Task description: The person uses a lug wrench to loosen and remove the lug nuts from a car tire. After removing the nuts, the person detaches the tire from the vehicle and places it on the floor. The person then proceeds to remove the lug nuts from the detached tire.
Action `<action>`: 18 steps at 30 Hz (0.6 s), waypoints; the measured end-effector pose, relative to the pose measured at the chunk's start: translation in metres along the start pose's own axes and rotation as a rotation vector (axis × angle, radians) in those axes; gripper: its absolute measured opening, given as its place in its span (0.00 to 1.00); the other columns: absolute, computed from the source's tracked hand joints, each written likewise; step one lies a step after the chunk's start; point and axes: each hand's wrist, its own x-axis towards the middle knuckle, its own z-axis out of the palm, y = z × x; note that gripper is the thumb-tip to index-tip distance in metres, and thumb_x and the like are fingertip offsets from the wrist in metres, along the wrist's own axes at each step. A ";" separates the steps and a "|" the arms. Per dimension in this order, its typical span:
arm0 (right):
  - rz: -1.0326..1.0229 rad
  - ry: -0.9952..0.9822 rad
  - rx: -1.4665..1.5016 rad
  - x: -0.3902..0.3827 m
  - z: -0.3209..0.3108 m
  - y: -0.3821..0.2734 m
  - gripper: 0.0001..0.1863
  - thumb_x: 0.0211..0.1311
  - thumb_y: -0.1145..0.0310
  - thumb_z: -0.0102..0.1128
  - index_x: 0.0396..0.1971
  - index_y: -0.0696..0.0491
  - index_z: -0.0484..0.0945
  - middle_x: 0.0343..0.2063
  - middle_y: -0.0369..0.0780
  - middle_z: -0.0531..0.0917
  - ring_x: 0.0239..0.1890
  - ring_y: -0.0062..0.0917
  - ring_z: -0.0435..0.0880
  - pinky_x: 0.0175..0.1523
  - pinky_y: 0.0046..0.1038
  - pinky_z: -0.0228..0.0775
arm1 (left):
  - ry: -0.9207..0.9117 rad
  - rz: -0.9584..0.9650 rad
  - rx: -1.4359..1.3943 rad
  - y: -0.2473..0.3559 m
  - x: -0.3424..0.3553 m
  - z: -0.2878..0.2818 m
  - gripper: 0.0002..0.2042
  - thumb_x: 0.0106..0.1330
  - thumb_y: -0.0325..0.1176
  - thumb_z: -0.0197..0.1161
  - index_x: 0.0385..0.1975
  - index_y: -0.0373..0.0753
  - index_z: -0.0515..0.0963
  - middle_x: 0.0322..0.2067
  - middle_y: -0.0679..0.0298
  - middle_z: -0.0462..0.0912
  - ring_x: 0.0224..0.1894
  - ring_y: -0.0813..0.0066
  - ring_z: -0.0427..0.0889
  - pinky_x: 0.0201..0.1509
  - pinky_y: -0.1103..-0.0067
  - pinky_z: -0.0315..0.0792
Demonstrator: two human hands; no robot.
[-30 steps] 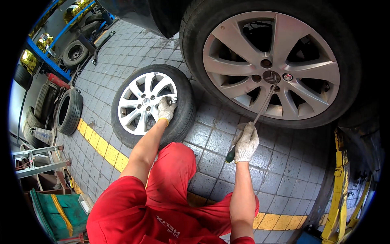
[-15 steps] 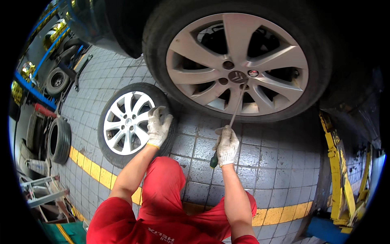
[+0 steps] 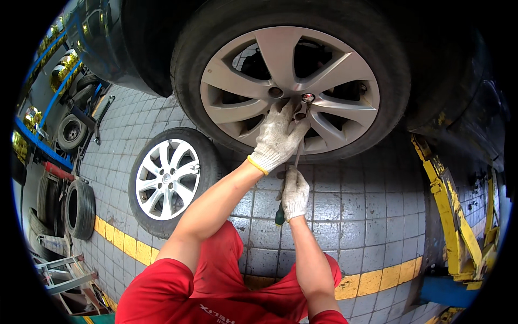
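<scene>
Nearest are the red trousers (image 3: 216, 259) and red sleeves (image 3: 156, 289) of the person, over grey floor tiles (image 3: 329, 216) crossed by a yellow stripe (image 3: 377, 281).

The right hand (image 3: 295, 193), in a white knit glove, has its grip wrapped around a long screwdriver (image 3: 298, 155), whose green-and-black handle (image 3: 279, 217) juts out below the fingers. The metal shaft runs away from the person toward the hub of the mounted wheel (image 3: 283, 65), its tip close to the bolt holes. The left hand (image 3: 276, 137), gloved alike with a yellow-edged cuff, reaches farther, its fingers at the hub and covering much of it, the thumb right by the shaft; whether its grip pinches anything I cannot tell.

To the left, a loose alloy wheel (image 3: 167, 178) lies face up on the tiles, its silver rim seated inside a black tyre. Small bright metal pieces (image 3: 195, 169) sit toward the right of that rim, too small to make out.

The mounted wheel stands upright past the right hand. Beside its hub, 1 bolt hole holds a round silver-and-red piece (image 3: 308, 98). Dark car bodywork (image 3: 108, 54) curves at upper left.

Farther right stands a yellow metal frame (image 3: 450, 216) near a blue base (image 3: 448, 291). Along the left are a ladder-like frame (image 3: 71, 282), an upright tyre (image 3: 81, 209), a tyre with a dark steel rim in it (image 3: 72, 132), and a blue rack (image 3: 43, 144).
</scene>
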 end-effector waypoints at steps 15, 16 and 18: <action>-0.326 0.265 -0.905 0.021 -0.049 -0.001 0.22 0.82 0.47 0.55 0.52 0.50 0.88 0.38 0.55 0.91 0.41 0.55 0.91 0.50 0.53 0.82 | 0.244 -0.218 -0.131 0.037 0.008 0.047 0.29 0.67 0.38 0.71 0.66 0.30 0.76 0.60 0.45 0.76 0.56 0.51 0.84 0.61 0.63 0.79; -0.333 0.255 -0.921 0.021 -0.052 -0.007 0.22 0.83 0.47 0.55 0.52 0.49 0.88 0.38 0.55 0.91 0.41 0.56 0.91 0.50 0.53 0.82 | 0.255 -0.229 -0.128 0.037 0.009 0.048 0.29 0.67 0.38 0.71 0.66 0.31 0.76 0.60 0.46 0.76 0.56 0.51 0.83 0.61 0.63 0.79; -0.268 0.145 -0.817 0.021 -0.057 -0.013 0.23 0.84 0.49 0.55 0.54 0.52 0.88 0.41 0.55 0.91 0.45 0.55 0.91 0.51 0.51 0.82 | 0.273 -0.248 -0.133 0.041 0.010 0.052 0.29 0.67 0.37 0.70 0.66 0.31 0.76 0.59 0.46 0.76 0.56 0.49 0.83 0.62 0.62 0.78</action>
